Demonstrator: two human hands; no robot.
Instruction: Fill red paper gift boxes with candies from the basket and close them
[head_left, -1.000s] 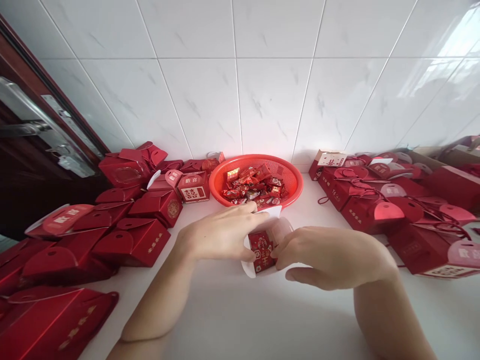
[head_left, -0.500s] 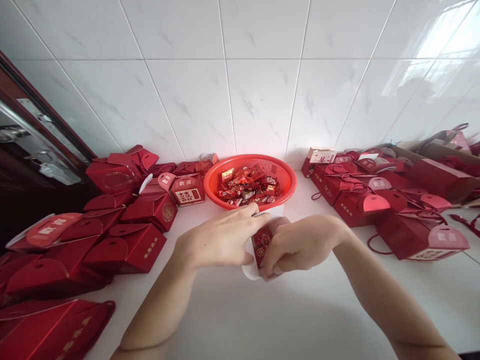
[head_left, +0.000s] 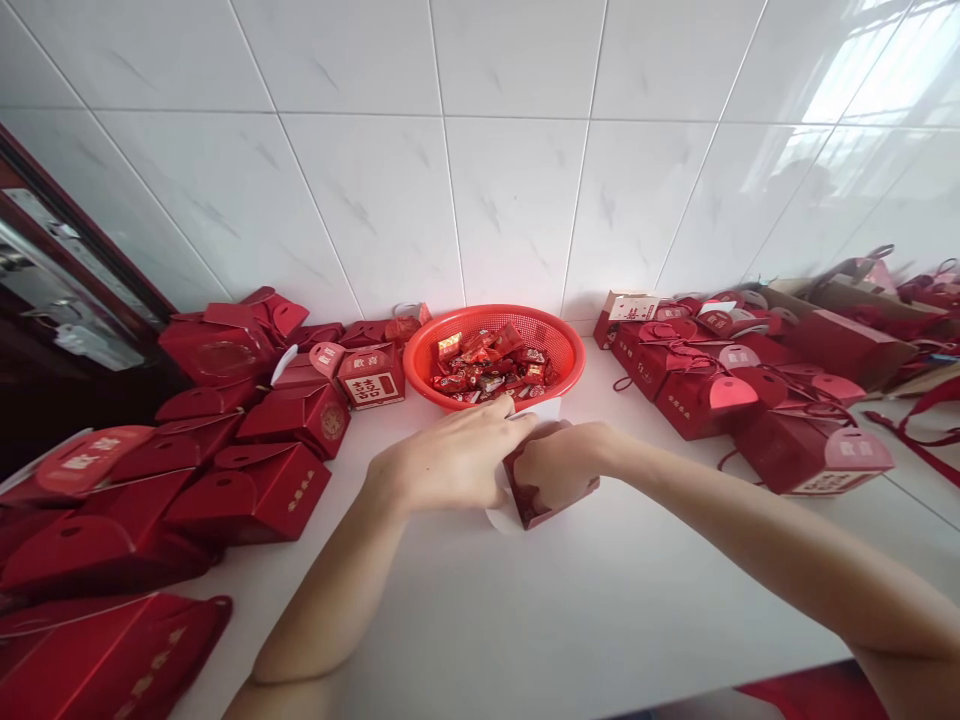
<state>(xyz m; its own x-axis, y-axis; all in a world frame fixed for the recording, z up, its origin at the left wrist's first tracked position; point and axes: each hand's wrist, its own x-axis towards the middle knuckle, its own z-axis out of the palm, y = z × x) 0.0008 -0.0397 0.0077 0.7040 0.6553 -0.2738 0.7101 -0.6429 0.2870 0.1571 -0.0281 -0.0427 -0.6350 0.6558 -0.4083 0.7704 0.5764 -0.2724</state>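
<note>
Left hand, thumb and fingers parted, holds the open box at its left side, apparently bracing it while the right hand reaches inside, any grip hidden; basket of sweets just beyond, within easy reach; red boxes flank both on the table, leaving working room.

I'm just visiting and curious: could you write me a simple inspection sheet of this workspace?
Surface: white tabletop, smooth and pale.
Things in use: open red gift box; wrapped candies in a red plastic basket.
Clutter: red gift boxes crowd left and right.
Hands: left hand steadies the open box; right hand reaches inside, fingertips hidden.
Cables: nothing seen.
Surroundings: tiled wall behind; keys at the left door.
</note>
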